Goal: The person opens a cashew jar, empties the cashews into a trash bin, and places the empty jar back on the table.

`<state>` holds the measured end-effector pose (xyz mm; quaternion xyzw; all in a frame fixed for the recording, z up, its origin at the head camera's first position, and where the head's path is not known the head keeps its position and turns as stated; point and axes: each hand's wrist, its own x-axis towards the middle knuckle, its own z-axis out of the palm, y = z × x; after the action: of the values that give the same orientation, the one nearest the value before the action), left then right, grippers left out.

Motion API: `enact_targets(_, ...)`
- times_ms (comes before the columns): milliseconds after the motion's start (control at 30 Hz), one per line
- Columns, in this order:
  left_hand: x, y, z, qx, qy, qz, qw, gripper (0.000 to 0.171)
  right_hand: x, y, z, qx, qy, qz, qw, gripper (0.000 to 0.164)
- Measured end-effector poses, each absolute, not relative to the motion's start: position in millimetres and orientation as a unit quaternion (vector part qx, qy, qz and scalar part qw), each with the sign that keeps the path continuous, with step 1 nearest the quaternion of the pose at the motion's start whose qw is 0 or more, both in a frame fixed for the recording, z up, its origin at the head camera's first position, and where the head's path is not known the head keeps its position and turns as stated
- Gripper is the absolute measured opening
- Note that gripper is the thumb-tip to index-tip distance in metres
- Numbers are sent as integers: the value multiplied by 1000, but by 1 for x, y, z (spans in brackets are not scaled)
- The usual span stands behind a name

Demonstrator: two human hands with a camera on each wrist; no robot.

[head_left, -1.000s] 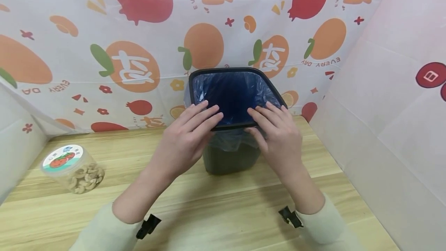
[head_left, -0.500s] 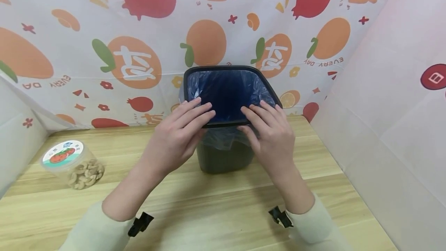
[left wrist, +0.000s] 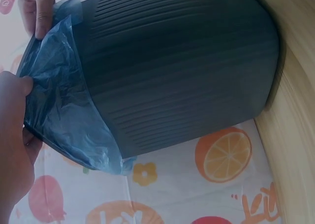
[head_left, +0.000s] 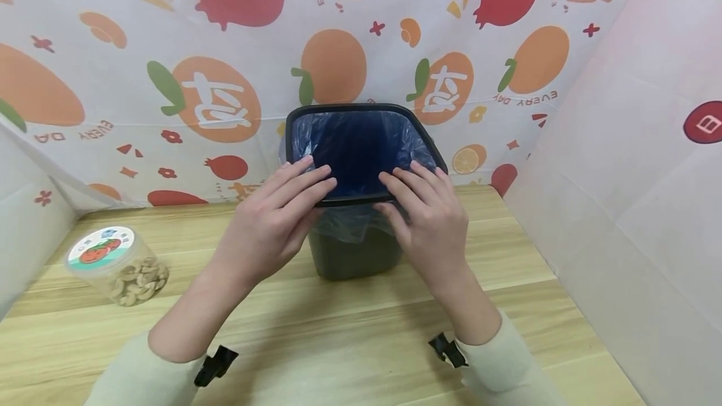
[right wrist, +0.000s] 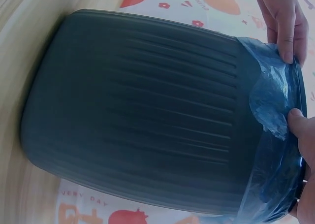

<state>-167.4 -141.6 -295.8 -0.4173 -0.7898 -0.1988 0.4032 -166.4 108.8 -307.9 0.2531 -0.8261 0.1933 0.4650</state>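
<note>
A dark grey-green trash can (head_left: pixel 355 259) stands upright on the table near the back wall, its black rim (head_left: pixel 350 107) uppermost. A thin bluish trash bag (left wrist: pixel 69 101) lines it, with the bag's edge folded out over the rim. At the rim's near left, my left hand (head_left: pixel 276 212) grips with fingers over the inside and thumb outside. My right hand (head_left: pixel 429 218) holds the near right of the rim the same way. In the right wrist view the right thumb (right wrist: pixel 298 123) presses the bag's fold (right wrist: pixel 270 106) against the outer wall.
A clear plastic jar (head_left: pixel 118 265) of cashews with a printed lid stands at the left on the wooden table (head_left: pixel 338 343). Fruit-printed cloth (head_left: pixel 225 17) hangs behind the can, and white side panels (head_left: pixel 637 174) enclose the table.
Both hands and the trash can have shifted a little to the left across the table. The grip on the rim stays the same.
</note>
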Motion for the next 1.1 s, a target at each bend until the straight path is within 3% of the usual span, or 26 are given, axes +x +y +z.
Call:
enact_targets(567,-163,-160,-292,-413,-786,-201,414,32,-170,89,-307,262,-823,194,466,37)
enact_targets(1100,-164,-170,-293,-416,-782,-204,417,36,-168,79,-306,262,-828,188,459,39)
